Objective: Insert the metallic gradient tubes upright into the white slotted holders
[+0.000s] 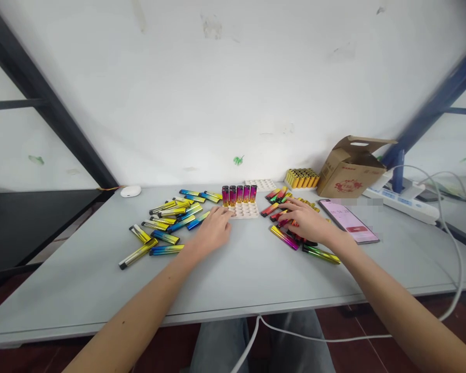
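Note:
My left hand [214, 229] rests by the left edge of a white tray [245, 211] with rows of round holes, its fingertips at the tray's rim and nothing visible in them. Several shiny purple-to-gold tubes [239, 195] with dark ends stand upright along the tray's back. My right hand [305, 220] reaches over a loose pile of similar tubes in red, green, gold and purple, fingers apart; its fingertips partly cover the pile. A purple-and-yellow tube [284, 238] and a green-gold tube [321, 254] lie at the near side of this pile.
Left of my left hand lie scattered blue-and-yellow tubes [179, 224]. Behind are another white holed tray [260, 184] and a block of upright yellow tubes [302, 178]. An open cardboard box [344, 173], phone [351, 221], power strip [402, 203] and white case [131, 191] also sit on the table.

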The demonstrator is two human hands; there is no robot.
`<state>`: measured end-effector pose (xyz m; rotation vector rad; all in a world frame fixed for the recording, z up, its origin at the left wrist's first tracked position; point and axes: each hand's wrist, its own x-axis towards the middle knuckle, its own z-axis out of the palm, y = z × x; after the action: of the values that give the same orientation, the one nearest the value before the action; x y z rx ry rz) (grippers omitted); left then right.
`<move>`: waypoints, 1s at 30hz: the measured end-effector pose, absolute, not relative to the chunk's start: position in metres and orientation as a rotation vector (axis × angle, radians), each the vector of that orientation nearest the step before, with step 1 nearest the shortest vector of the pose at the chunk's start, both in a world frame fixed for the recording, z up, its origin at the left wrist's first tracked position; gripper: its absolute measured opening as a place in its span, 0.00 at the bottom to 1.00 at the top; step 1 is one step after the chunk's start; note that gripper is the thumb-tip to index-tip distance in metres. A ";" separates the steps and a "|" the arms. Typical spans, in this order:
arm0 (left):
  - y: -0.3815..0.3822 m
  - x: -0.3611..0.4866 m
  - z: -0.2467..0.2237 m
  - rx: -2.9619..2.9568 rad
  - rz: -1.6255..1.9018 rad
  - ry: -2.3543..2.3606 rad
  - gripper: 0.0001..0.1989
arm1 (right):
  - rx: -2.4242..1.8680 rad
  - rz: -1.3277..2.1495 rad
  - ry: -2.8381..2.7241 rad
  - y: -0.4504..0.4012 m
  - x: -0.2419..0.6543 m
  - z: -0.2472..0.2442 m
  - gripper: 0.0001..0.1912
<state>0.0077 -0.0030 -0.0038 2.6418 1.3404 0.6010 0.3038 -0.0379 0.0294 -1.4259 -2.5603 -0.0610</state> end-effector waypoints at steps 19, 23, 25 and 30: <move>-0.008 0.019 0.008 2.315 1.048 1.217 0.15 | -0.995 0.789 -1.728 0.008 0.200 0.039 0.19; -0.007 0.020 0.008 2.228 1.072 1.245 0.11 | -0.963 0.813 -1.746 0.008 0.190 0.024 0.16; -0.006 0.020 0.009 2.159 1.060 1.232 0.09 | -0.900 0.737 -1.805 0.005 0.190 0.020 0.13; -0.006 0.021 0.008 2.025 1.003 1.210 0.11 | -0.864 0.427 -2.011 -0.005 0.192 0.022 0.09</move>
<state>0.0212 -0.0058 0.0082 2.0246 1.2103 1.0029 0.1921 -0.0047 0.0222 -0.8645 -2.0107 0.4274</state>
